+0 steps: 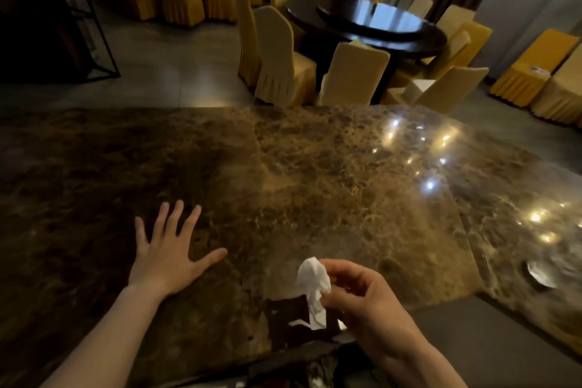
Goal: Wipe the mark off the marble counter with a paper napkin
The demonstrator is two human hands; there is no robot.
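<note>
The brown marble counter (315, 173) fills the middle of the view. My left hand (167, 257) lies flat on it at the near left, fingers spread, holding nothing. My right hand (362, 299) hovers above the near edge and pinches a crumpled white paper napkin (313, 285), which hangs down from the fingertips. Just under the napkin is a dark box (293, 321) with white paper showing at its top. I cannot pick out a distinct mark in the mottled stone pattern.
A small shiny metal dish (540, 274) sits on the counter's right wing. Beyond the far edge stand chairs with cream covers (283, 60) and yellow covers around a dark round table (371, 25). A dark metal frame (94, 41) stands at the far left.
</note>
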